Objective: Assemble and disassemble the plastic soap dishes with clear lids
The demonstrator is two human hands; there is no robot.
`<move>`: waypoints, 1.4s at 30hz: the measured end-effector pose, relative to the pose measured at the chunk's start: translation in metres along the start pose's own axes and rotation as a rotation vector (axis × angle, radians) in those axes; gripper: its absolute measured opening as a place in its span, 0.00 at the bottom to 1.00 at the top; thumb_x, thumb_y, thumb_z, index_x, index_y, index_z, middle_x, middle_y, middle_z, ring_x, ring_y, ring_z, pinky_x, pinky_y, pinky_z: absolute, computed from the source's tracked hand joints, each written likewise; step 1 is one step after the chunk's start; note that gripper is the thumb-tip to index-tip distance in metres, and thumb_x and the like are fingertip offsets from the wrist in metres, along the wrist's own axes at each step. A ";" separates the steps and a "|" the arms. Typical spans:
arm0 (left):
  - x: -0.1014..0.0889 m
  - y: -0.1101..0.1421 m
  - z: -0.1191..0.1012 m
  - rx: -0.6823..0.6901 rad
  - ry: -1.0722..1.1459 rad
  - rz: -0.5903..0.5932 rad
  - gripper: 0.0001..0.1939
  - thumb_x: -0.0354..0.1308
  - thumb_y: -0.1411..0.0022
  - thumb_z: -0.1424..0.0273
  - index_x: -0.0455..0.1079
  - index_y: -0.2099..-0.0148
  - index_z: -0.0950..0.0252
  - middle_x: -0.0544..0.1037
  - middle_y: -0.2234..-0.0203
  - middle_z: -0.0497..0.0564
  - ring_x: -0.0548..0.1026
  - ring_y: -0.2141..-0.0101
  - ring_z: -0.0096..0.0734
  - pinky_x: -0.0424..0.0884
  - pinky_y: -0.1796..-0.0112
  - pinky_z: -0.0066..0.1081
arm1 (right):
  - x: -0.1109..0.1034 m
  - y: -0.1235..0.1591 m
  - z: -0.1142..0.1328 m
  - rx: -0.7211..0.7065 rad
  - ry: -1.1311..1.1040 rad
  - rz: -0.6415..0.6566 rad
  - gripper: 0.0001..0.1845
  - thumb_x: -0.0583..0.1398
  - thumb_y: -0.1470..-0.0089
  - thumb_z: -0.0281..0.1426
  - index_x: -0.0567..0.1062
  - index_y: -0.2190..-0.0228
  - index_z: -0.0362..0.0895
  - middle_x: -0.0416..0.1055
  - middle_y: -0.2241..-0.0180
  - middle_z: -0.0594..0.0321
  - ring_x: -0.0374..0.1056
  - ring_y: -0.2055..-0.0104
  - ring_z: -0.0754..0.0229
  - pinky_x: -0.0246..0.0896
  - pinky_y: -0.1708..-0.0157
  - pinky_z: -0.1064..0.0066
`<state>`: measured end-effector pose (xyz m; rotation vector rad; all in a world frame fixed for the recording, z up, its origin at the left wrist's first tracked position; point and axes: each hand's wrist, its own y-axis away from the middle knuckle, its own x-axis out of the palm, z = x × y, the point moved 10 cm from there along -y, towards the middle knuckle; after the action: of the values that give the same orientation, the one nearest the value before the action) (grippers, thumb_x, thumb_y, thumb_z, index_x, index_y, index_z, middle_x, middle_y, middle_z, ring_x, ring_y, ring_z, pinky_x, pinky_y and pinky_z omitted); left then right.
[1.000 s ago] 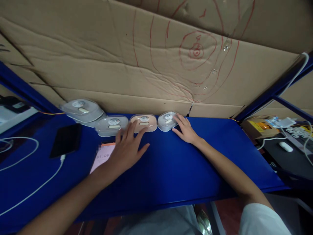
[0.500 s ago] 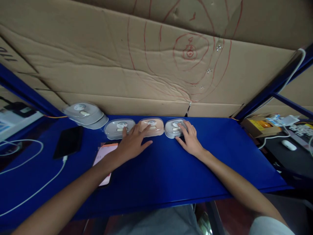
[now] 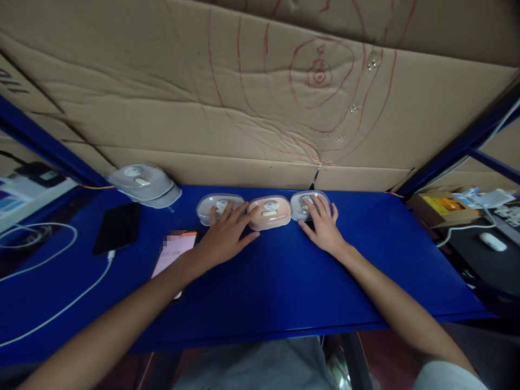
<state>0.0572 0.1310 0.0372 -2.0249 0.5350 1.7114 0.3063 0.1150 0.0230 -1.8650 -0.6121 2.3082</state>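
Three small oval boxes with clear lids stand in a row along the back of the blue table. On the left is a grey box (image 3: 205, 210), in the middle a peach box (image 3: 273, 220), on the right another grey box (image 3: 299, 201). My left hand (image 3: 227, 235) lies with spread fingers over the left grey box, its fingertips reaching the peach box's left side. Fingers apart, my right hand (image 3: 324, 227) rests on the right grey box and partly hides it. Each lid shows a round label and a pale oblong piece.
At the back left, similar grey boxes (image 3: 142, 181) are stacked. A lit phone (image 3: 179, 252) lies under my left forearm, and a dark phone (image 3: 116, 228) with a white cable lies farther left. A cardboard wall (image 3: 170, 124) closes the back. On the right are an open carton (image 3: 436, 210) and a white mouse (image 3: 493, 241).
The three boxes in the row have shifted to the right along the table, with both hands on them. The view has also tilted slightly. The stacked boxes and phones stay put.
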 end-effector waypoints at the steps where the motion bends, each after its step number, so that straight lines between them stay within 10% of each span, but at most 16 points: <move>1: -0.002 0.001 -0.006 0.036 0.004 -0.018 0.34 0.50 0.24 0.54 0.49 0.22 0.54 0.52 0.24 0.63 0.49 0.27 0.68 0.44 0.35 0.73 | -0.004 0.001 0.000 0.007 0.006 -0.020 0.34 0.54 0.30 0.45 0.57 0.29 0.48 0.51 0.26 0.45 0.46 0.24 0.38 0.34 0.30 0.30; 6: -0.016 0.002 0.004 -0.013 -0.018 -0.163 0.35 0.56 0.26 0.57 0.53 0.23 0.56 0.43 0.23 0.67 0.49 0.26 0.65 0.48 0.34 0.67 | -0.017 0.007 0.031 -0.175 -0.016 -0.025 0.35 0.53 0.29 0.44 0.51 0.26 0.52 0.45 0.24 0.50 0.41 0.22 0.39 0.35 0.28 0.34; 12: -0.010 0.004 0.033 -0.157 -0.048 -0.057 0.37 0.61 0.30 0.58 0.57 0.24 0.59 0.54 0.27 0.71 0.54 0.29 0.71 0.59 0.39 0.66 | -0.001 0.018 0.072 -0.424 -0.022 0.124 0.34 0.54 0.28 0.41 0.51 0.26 0.57 0.51 0.25 0.59 0.45 0.23 0.44 0.36 0.27 0.36; 18: -0.016 0.023 -0.002 -0.003 0.062 -0.076 0.40 0.73 0.41 0.57 0.65 0.29 0.50 0.67 0.36 0.62 0.64 0.37 0.65 0.65 0.42 0.59 | -0.012 0.008 0.067 -0.267 -0.028 0.113 0.34 0.54 0.28 0.45 0.55 0.27 0.52 0.53 0.26 0.50 0.49 0.25 0.40 0.39 0.29 0.32; 24: -0.001 0.036 -0.028 0.089 0.311 -0.116 0.52 0.73 0.41 0.59 0.48 0.23 0.47 0.43 0.24 0.62 0.58 0.32 0.67 0.59 0.38 0.64 | -0.028 0.032 0.138 -0.581 -0.238 0.210 0.42 0.58 0.35 0.56 0.63 0.31 0.46 0.61 0.30 0.48 0.51 0.26 0.42 0.53 0.30 0.44; 30: 0.024 0.041 -0.022 0.116 0.525 0.011 0.59 0.72 0.39 0.57 0.33 0.22 0.49 0.49 0.25 0.65 0.54 0.28 0.62 0.60 0.35 0.60 | -0.025 0.031 0.124 -0.555 -0.308 0.121 0.28 0.59 0.31 0.46 0.70 0.36 0.47 0.69 0.38 0.50 0.58 0.32 0.44 0.62 0.34 0.46; 42: 0.019 0.044 -0.012 0.049 0.595 0.043 0.59 0.74 0.44 0.67 0.40 0.22 0.54 0.57 0.27 0.65 0.62 0.31 0.58 0.61 0.35 0.57 | -0.026 0.025 0.109 -0.436 -0.375 0.062 0.26 0.53 0.26 0.40 0.64 0.32 0.48 0.72 0.39 0.52 0.68 0.36 0.50 0.65 0.37 0.52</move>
<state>0.0455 0.0875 0.0162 -2.4927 0.7981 1.0765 0.2122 0.0578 0.0549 -1.6120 -1.2035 2.7674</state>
